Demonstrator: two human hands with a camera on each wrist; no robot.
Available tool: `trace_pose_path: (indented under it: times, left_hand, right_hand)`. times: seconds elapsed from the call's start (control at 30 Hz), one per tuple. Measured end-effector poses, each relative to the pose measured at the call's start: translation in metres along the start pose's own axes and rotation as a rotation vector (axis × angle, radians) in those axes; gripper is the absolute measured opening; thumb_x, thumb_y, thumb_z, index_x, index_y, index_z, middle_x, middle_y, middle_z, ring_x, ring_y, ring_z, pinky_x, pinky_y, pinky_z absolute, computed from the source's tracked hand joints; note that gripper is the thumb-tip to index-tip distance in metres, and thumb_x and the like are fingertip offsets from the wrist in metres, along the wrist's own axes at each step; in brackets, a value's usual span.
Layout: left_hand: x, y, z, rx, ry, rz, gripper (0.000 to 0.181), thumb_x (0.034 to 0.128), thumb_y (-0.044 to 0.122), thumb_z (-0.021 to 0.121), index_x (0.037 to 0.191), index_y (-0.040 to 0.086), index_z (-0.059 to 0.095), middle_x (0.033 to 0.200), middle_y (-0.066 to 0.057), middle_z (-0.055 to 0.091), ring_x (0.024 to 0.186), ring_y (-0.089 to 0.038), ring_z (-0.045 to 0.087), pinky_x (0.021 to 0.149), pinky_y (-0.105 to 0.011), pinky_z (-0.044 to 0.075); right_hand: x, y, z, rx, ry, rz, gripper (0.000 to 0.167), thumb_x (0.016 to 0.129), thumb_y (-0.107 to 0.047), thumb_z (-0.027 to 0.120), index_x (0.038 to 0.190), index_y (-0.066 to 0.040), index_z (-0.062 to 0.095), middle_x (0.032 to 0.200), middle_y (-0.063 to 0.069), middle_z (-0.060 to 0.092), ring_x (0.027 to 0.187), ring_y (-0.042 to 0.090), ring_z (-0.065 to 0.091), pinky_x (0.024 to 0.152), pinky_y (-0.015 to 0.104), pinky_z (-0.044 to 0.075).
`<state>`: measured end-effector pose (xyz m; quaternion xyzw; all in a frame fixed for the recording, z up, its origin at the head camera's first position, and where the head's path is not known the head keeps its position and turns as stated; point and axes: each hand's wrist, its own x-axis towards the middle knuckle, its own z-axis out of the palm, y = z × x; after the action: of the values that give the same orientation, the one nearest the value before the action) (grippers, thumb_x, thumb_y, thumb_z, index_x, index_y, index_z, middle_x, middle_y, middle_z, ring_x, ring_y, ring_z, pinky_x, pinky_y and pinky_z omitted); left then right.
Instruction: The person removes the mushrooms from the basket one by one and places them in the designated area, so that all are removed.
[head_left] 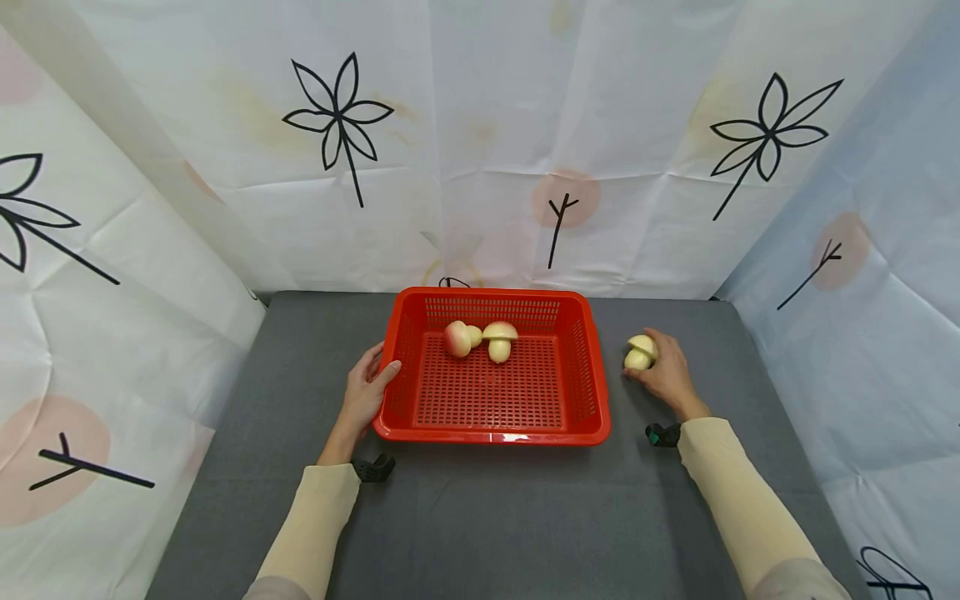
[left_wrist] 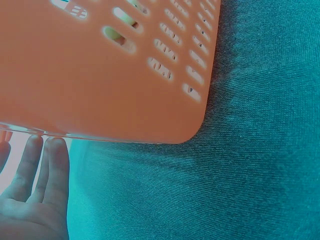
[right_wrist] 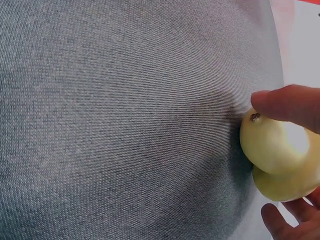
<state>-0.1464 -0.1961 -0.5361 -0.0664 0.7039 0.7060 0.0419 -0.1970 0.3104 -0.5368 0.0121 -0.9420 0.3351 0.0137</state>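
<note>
Evidently, your right hand (head_left: pixel 670 377) has the pale mushroom (head_left: pixel 641 352) pinched between thumb and fingertips, to the right of the red basket (head_left: pixel 491 437); whether it touches the grey cloth (head_left: pixel 487 525) you can't tell for certain. Judging by its smooth sheen, it should be light and fairly firm, perhaps a little slippery and apt to roll, though hardly fragile. The narrowing where stem meets cap should give you the surest hold; the round cap offers less purchase. Your left hand (head_left: pixel 364 392) grips the basket's left side, thumb over the rim, fingers outside. That thin, perforated plastic probably flexes slightly, so pinch the rim rather than the wall. Two mushrooms (head_left: pixel 500 342) lie inside, touching or nearly so.
</note>
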Motion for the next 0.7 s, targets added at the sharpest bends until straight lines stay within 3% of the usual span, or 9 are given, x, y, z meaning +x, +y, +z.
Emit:
trace_pose_path:
  times: [0.37, 0.7]
  left_hand:
    - [0.001, -0.003, 0.0, 0.005, 0.003, 0.009, 0.062, 0.1021, 0.021, 0.064, 0.157, 0.011, 0.036, 0.151, -0.016, 0.048, 0.129, -0.038, 0.055, 0.098, -0.052, 0.053]
    - [-0.013, 0.026, 0.004, -0.005, -0.014, 0.0, 0.059, 0.1028, 0.009, 0.061, 0.156, 0.001, 0.035, 0.149, -0.025, 0.047, 0.13, -0.046, 0.052, 0.1, -0.059, 0.048]
  right_hand:
    - [-0.001, 0.0, -0.003, -0.009, -0.015, -0.01, 0.086, 0.079, -0.009, 0.085, 0.147, 0.013, 0.036, 0.14, 0.038, 0.039, 0.125, 0.053, 0.04, 0.104, 0.065, 0.033]
    - [-0.003, -0.004, -0.008, -0.021, -0.001, -0.01, 0.088, 0.08, -0.012, 0.086, 0.149, 0.011, 0.036, 0.142, 0.038, 0.037, 0.127, 0.054, 0.038, 0.104, 0.067, 0.032]
